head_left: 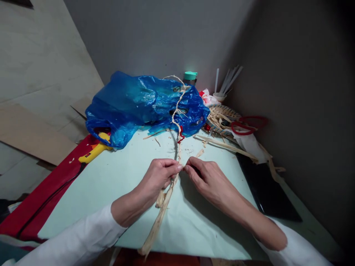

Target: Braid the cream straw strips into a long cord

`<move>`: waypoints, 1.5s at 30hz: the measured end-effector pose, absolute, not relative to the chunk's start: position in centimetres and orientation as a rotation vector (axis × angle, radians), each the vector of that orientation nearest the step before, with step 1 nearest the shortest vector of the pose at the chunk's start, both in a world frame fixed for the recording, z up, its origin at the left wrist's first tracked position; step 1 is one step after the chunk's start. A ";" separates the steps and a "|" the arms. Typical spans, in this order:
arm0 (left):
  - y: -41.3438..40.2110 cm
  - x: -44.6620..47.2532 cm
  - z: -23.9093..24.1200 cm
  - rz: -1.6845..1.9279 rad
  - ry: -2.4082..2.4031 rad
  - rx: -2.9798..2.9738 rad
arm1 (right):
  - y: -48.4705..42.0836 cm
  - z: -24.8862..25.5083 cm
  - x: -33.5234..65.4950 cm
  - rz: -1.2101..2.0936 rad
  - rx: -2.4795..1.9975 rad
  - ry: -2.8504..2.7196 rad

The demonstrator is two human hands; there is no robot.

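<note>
A braided cord of pale dried fibre [175, 116] runs from over a blue plastic bag [133, 98] down to my hands at the middle of the table. My left hand [159, 175] pinches it between thumb and fingers. Close beside it, my right hand [206, 177] is closed with its fingertips at the same spot, pinching a strand of the fibre. Below my left hand, loose flat strips [156, 229] hang towards the table's front edge. A bit of dark red yarn [181, 135] lies against the cord just above the hands.
A yellow glue gun [94, 153] with a black cable lies at the left. To the right are a woven basket [224, 111] with fibre strips, red-handled scissors [245, 125], a black flat panel [269, 188] and a cup of white sticks [220, 96]. A teal-lidded bottle [190, 76] stands behind.
</note>
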State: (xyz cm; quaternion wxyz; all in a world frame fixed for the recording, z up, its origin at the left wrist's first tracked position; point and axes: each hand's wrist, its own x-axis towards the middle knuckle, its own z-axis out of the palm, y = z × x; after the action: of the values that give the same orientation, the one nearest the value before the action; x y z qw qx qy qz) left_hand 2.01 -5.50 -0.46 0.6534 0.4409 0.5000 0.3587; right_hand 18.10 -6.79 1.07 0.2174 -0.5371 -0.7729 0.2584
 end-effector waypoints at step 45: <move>-5.7 2.0 0.0 0.957 0.901 0.929 | -5.0 2.4 20.6 1.420 -1.273 -1.908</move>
State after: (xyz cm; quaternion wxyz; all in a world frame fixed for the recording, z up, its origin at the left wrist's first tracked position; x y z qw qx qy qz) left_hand 1.99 -5.72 -0.01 0.6933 0.4159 0.4035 0.4284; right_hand 20.56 -4.99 2.40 0.2201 -0.4604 -0.6899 0.5134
